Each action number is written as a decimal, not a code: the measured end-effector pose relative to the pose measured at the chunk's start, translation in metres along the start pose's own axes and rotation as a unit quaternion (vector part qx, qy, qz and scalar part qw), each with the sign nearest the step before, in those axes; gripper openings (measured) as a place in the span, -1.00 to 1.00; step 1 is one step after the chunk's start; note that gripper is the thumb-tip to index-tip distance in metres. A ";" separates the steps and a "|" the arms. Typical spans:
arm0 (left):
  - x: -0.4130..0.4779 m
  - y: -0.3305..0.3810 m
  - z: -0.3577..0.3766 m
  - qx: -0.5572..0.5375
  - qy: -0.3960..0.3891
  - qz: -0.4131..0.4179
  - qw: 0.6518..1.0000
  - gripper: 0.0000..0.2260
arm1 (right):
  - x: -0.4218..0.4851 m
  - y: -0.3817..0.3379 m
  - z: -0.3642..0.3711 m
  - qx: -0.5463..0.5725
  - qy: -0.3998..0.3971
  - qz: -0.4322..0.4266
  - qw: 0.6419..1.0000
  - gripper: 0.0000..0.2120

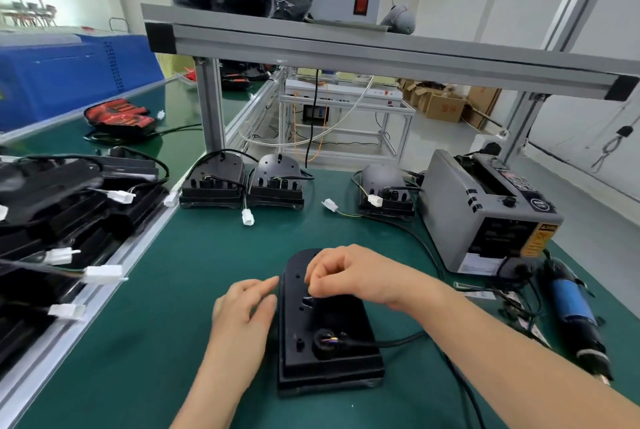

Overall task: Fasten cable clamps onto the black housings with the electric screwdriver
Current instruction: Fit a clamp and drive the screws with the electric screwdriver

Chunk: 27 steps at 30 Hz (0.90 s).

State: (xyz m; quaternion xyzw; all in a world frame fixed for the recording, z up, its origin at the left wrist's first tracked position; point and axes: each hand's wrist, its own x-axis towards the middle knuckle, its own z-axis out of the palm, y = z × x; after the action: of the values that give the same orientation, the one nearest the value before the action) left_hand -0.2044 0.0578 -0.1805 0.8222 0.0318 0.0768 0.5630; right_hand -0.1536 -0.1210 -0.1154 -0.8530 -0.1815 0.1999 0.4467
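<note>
A black housing (325,324) lies flat on the green bench (173,290), close to the person and between the two forearms. A black cable (398,342) runs out of a round collar near its front end and off to the right.

The left hand (242,311) rests beside the housing's left edge, fingers loosely spread and touching the edge, its grip open and empty. The right hand (346,272) sits over the housing's far, rounded end with fingertips pinched together on something small; what that is cannot be told, so the grip reads as closed on a tiny part.

The screwdriver (575,314), blue and black, lies on the bench at the right, well apart from both hands, just in front of a grey tape dispenser (485,214).

Three more housings (242,182) stand along the far side of the bench, two touching at the left and one near the dispenser, each with wires ending in white connectors (248,217). A pile of further housings (69,214) fills the left side beyond an aluminium rail (104,276).
</note>
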 end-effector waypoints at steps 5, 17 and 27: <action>-0.002 -0.007 0.003 -0.010 -0.051 -0.004 0.999 -0.70 | 0.013 0.003 0.008 -0.094 -0.021 -0.018 0.995 -0.74; -0.004 -0.016 0.004 0.024 -0.049 0.015 0.998 -0.63 | 0.019 0.006 0.011 -0.143 0.006 -0.015 0.990 -0.89; -0.002 -0.019 0.006 0.025 -0.046 0.016 0.998 -0.62 | 0.019 0.000 0.014 -0.169 0.020 0.003 0.985 -0.83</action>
State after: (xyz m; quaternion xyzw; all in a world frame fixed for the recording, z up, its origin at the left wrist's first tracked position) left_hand -0.2051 0.0591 -0.2008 0.8392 -0.0053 0.0471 0.5417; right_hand -0.1448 -0.1025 -0.1264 -0.9206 -0.2016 0.1503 0.2988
